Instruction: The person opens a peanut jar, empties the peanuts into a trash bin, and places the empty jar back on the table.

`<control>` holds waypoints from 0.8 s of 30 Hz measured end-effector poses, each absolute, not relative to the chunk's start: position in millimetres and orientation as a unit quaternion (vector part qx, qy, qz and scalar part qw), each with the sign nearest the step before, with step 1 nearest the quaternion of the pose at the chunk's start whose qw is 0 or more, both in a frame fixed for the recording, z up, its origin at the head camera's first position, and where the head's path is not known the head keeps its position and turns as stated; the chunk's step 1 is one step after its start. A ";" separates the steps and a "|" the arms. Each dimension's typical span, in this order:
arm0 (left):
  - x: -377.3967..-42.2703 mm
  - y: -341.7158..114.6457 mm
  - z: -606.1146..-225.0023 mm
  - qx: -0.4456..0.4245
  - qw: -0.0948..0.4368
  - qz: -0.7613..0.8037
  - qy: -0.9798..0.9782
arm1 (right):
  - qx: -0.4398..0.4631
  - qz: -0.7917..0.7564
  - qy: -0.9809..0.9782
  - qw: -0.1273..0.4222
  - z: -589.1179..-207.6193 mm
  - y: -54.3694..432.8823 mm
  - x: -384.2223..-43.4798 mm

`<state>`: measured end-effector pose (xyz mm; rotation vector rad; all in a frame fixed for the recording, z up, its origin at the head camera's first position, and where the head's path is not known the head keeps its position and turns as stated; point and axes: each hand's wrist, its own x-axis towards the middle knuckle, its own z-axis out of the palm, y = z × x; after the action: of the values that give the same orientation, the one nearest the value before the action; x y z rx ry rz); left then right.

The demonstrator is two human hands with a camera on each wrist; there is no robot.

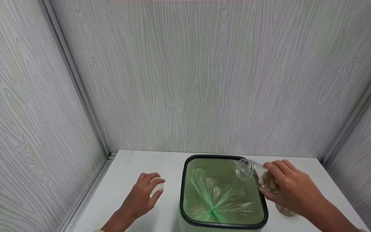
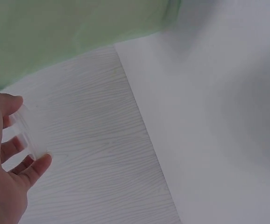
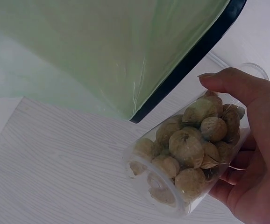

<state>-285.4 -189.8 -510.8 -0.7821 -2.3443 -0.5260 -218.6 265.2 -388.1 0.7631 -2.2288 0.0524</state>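
In the head view my right hand (image 1: pixel 296 187) grips a clear plastic jar (image 1: pixel 250 169) lying tilted over the right rim of a bin. The jar's mouth points left, above the bin's inside. Round tan-brown nuts (image 3: pixel 186 147), some with cracked shells, fill much of the jar in the right wrist view. Left of the bin, my left hand (image 1: pixel 137 198) holds a clear round lid (image 2: pixel 27 133) by its edge between thumb and fingers. The bin has a black rim (image 1: pixel 183 193) and a green plastic bag (image 1: pixel 213 206) gathered inside it.
A second clear jar (image 1: pixel 285 211) with brownish contents stands right of the bin, partly hidden under my right forearm. The white table (image 1: pixel 121 170) is bounded by grey wood-patterned panels (image 1: pixel 185 77) at the back and both sides.
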 end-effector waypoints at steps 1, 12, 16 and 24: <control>-285.8 -190.4 -513.0 -0.292 0.298 -0.198 -0.887 | 0.299 0.022 -0.873 0.385 -388.2 266.2 -218.6; -287.5 -200.1 -543.5 -0.270 0.252 -0.196 -0.909 | 0.295 0.019 -0.868 0.398 -394.7 279.3 -215.7; -285.8 -204.3 -556.5 -0.255 0.235 -0.196 -0.917 | 0.289 0.023 -0.873 0.392 -397.8 282.1 -214.9; -281.0 -210.1 -581.6 -0.209 0.193 -0.193 -0.939 | 0.272 0.043 -0.885 0.375 -398.8 285.4 -210.8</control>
<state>-281.0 -210.1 -581.6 -0.5863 -2.6342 -0.5423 -210.8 285.4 -398.8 0.6951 -2.2655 0.1109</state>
